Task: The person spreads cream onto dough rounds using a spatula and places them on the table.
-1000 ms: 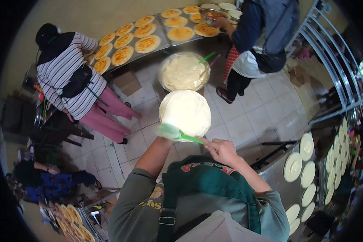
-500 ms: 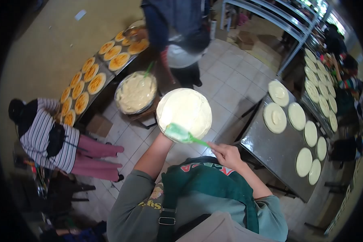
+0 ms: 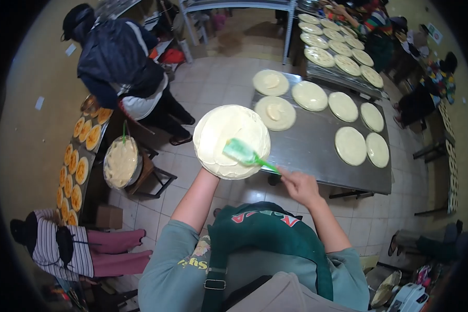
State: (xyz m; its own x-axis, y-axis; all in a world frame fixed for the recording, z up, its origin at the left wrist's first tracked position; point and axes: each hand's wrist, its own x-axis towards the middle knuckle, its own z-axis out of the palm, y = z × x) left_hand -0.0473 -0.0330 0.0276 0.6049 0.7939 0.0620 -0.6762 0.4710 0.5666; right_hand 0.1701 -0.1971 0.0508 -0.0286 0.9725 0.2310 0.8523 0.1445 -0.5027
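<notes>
My left forearm (image 3: 196,200) reaches up under a round flat base (image 3: 213,130) coated with pale cream, and the base rests on my left hand, whose fingers are hidden beneath it. In my right hand (image 3: 300,186) is the green handle of a spatula (image 3: 242,152), gripped with closed fingers. The spatula's broad blade, smeared with cream, lies against the coated top of the base, right of its middle. Ridges and smooth strokes mark the cream.
A metal table (image 3: 307,151) with several cream-coated rounds stands ahead to the right; more fill another table (image 3: 343,78) behind it. At left, a bowl of cream (image 3: 122,164) sits on a stool beside orange-topped rounds (image 3: 78,169). A person in a dark jacket (image 3: 122,62) stands nearby.
My view has turned right, bringing the metal table ahead of me. The base stays on my left hand. The spatula blade has moved from the base's near edge in towards its middle.
</notes>
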